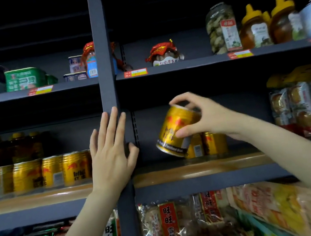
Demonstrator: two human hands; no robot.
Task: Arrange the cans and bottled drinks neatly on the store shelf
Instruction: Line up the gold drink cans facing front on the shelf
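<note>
The fingers (pixel 180 101) and thumb of the right hand (pixel 208 116) pinched a small gold metal drink can with red print (pixel 175 131); the can was tilted, top leaning right, in the air just above the wooden middle shelf (pixel 201 169); two more gold cans (pixel 215 142) stood behind it on that shelf; the left hand (pixel 111 156) lay flat with fingers spread wide on the dark grey metal post (pixel 102 54), holding nothing; left of the post, a row of gold cans (pixel 36 175) stood upright along the shelf, with dark bottles with yellow caps (pixel 20 148) behind them.
</note>
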